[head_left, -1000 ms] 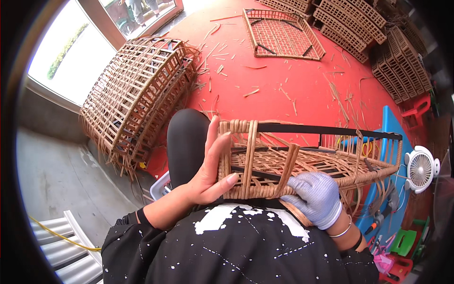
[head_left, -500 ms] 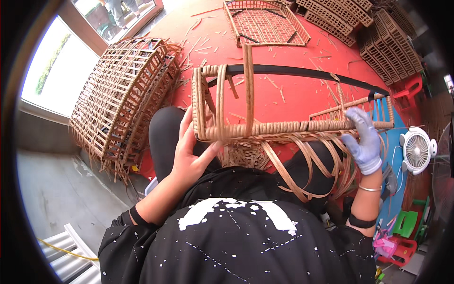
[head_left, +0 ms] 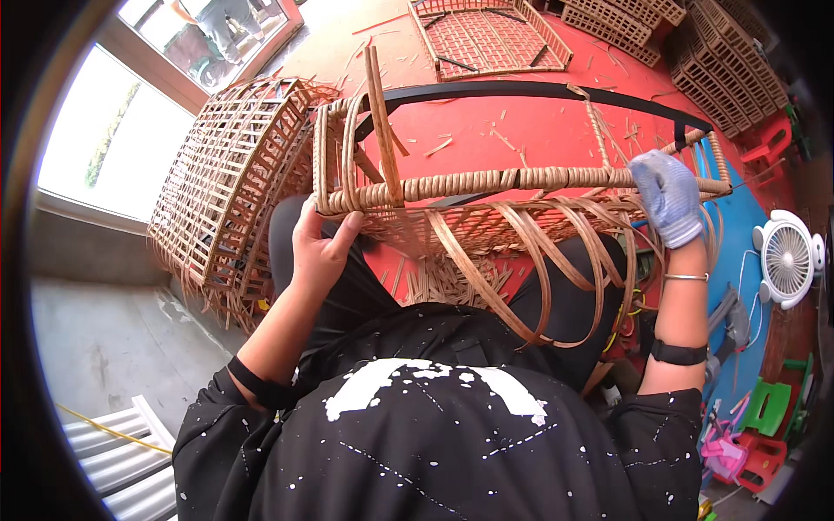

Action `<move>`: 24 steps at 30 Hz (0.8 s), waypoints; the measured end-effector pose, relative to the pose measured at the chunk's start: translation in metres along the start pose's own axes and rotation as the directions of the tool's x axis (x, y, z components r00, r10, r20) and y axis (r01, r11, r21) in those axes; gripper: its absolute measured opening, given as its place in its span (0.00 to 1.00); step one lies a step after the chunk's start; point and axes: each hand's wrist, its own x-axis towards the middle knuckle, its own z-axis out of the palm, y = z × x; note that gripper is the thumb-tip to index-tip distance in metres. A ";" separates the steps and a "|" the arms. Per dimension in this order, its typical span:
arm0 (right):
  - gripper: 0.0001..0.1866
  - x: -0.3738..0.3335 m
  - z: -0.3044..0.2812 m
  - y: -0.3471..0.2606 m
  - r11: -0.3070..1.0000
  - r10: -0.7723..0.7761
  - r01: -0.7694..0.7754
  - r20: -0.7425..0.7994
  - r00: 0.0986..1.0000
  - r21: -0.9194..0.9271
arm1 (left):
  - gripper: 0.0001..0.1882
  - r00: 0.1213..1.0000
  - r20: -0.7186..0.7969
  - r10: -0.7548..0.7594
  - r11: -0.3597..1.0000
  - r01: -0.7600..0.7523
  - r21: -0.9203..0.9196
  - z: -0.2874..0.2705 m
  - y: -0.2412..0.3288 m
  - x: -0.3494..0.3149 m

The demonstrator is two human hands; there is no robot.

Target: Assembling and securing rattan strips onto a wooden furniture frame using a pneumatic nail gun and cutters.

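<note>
A half-woven rattan frame [head_left: 486, 187] with a black metal bar [head_left: 539, 89] lies across my lap, its wrapped front rail toward me. My bare left hand [head_left: 320, 247] grips the frame's left corner. At the right end of the rail, my right hand [head_left: 667, 198], in a pale blue glove, closes on the rail. Loose flat rattan strips [head_left: 556, 269] hang in loops from the rail down over my knees.
A stack of woven rattan panels [head_left: 228, 187] leans at my left by a window. More woven panels [head_left: 486, 35] and crates [head_left: 730, 61] lie on the red floor ahead. A small white fan [head_left: 789, 258] and plastic stools [head_left: 764, 412] stand at my right.
The frame has been lifted and turned so its wrapped rail faces me. My right hand slid out to the rail's right end; my left hand stayed on the left corner.
</note>
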 end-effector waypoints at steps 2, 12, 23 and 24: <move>0.16 -0.006 -0.003 0.013 0.999 -0.003 0.006 -0.089 0.996 0.032 | 0.23 1.000 -0.017 -0.020 0.995 0.018 -0.094 0.007 -0.004 -0.003; 0.19 0.006 -0.004 0.062 0.927 0.254 -0.267 -0.084 0.964 -0.265 | 0.30 0.998 0.047 0.044 0.900 -0.019 -0.435 0.019 -0.006 0.022; 0.27 0.174 -0.102 0.037 0.625 0.482 -0.499 0.206 0.852 0.600 | 0.34 0.988 -0.049 -0.147 0.983 0.152 0.105 -0.080 0.108 0.187; 0.27 0.178 -0.111 0.042 0.634 0.497 -0.506 0.194 0.846 0.585 | 0.30 1.000 0.002 -0.023 1.000 0.023 -0.002 -0.075 0.116 0.207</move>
